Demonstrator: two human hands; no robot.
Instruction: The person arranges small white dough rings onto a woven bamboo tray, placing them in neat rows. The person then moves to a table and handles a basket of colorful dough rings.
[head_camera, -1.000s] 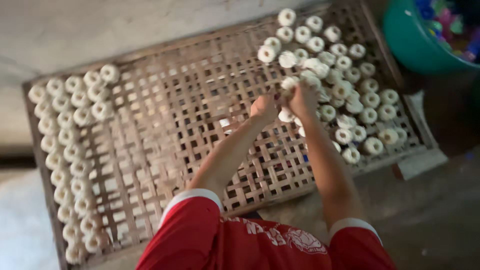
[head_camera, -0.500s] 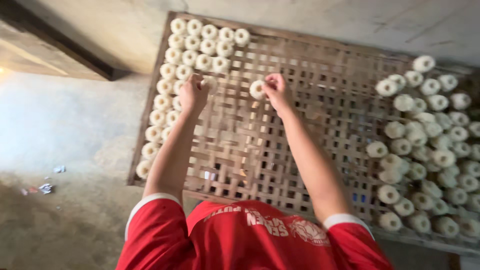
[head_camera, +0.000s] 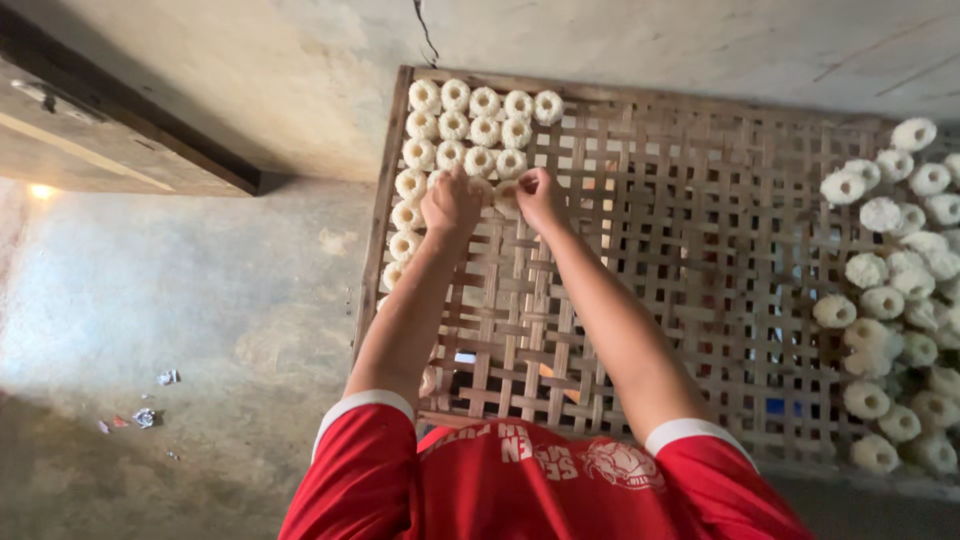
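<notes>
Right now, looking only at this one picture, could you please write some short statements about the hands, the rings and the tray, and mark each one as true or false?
1. Both hands are at the group of white rings near the far left corner of the woven tray. True: left hand, right hand, white rings.
2. The tray is solid metal. False: it is an open lattice of woven strips.
3. A second group of rings lies at the tray's right side. True.
4. The person wears blue sleeves. False: the sleeves are red with white cuffs.
5. The floor is bare concrete. True.
</notes>
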